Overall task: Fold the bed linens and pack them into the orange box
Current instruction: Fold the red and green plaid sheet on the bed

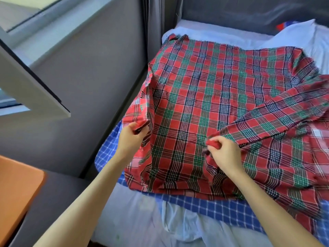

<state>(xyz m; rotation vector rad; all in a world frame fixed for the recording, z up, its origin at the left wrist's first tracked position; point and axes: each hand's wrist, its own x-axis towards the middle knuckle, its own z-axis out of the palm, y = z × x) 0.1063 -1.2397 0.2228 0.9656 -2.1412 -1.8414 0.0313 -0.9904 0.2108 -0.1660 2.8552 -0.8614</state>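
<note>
Pinching the red sheet [213, 97], spread on the bed [204, 33] toward 1 o'clock, the left hand [131, 138] is gripping its 9 o'clock edge and the right hand [225, 154] a bunched corner; light and limp, it is probably handling best by corners.

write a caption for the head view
Mid-fold: left hand and right hand pinch a red plaid sheet on the bed.
</note>
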